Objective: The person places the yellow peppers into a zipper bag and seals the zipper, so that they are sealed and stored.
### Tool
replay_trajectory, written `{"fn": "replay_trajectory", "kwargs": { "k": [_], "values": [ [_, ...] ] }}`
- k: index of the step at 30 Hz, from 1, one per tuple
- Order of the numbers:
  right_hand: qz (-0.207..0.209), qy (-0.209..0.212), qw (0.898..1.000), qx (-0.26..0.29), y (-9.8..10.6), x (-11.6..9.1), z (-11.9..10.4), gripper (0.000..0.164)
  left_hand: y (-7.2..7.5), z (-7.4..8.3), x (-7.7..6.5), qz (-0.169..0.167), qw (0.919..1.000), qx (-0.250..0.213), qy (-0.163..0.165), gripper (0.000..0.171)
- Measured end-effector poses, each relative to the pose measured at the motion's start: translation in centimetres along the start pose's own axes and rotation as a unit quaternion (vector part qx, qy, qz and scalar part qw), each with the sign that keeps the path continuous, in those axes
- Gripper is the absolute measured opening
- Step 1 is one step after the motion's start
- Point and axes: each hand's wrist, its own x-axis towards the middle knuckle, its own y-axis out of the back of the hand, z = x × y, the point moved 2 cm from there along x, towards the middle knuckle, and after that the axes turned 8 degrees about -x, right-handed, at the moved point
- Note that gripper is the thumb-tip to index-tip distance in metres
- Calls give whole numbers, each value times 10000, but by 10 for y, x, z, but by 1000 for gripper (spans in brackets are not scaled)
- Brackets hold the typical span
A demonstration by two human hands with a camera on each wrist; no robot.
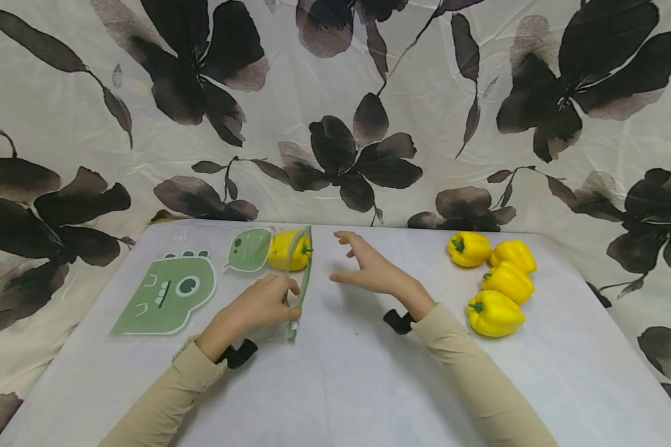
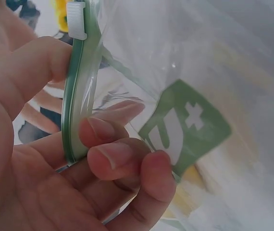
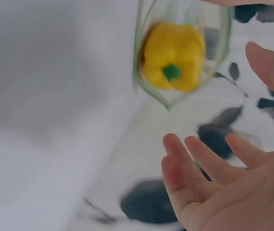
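Note:
A clear zip bag (image 1: 162,298) with green dinosaur prints lies on the left of the table, its open mouth facing right. One yellow bell pepper (image 1: 291,251) sits inside, just behind the green-edged mouth, stem outward. My left hand (image 1: 263,301) grips the near side of that mouth, thumb and fingers about the green zip strip (image 2: 72,106). A white slider (image 2: 76,20) shows on the strip in the left wrist view. To the right of the mouth, my right hand (image 1: 371,267) hovers with fingers spread, holding nothing and apart from the bag.
Several yellow bell peppers (image 1: 509,282) stand grouped on the right side of the white-covered table (image 1: 341,385). A floral cloth (image 1: 335,81) hangs along the table's back edge.

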Motion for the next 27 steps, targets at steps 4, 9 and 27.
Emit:
{"fn": "replay_trajectory", "kwargs": {
  "k": [4,9,27],
  "values": [
    [315,188,9972,-649,27,-38,2,77,-1,0,-1,48,10000,-8,3,37],
    [862,412,9838,-1515,64,-86,17,68,-2,0,-2,57,10000,-31,44,38],
    [497,-583,9890,-1266,88,-192,119,71,0,1,-2,16,9998,-192,-4,42]
  ]
}}
